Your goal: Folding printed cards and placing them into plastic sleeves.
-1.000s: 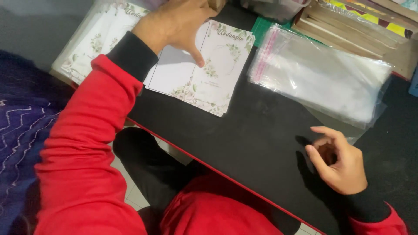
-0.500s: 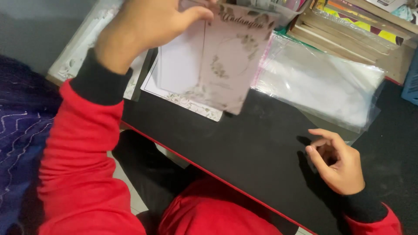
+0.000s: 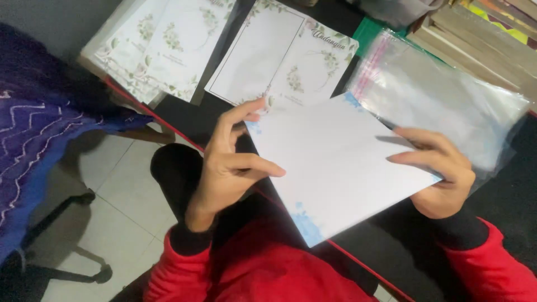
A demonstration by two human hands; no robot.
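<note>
Both my hands hold one white card with pale blue floral corners, tilted above my lap and the near edge of the black table. My left hand pinches the card's left edge, thumb on top. At the card's right edge, my right hand grips it with fingers laid over the face. Red sleeves with black cuffs cover both my wrists.
A stack of floral printed cards lies on the table behind the held card, another pile to its left. Clear plastic sleeves lie at right, books beyond. Blue patterned cloth sits at left over the tiled floor.
My left hand lifted a card from the stack and brought it toward me. My right hand left the table and took the card's other edge. The camera view shifted downward.
</note>
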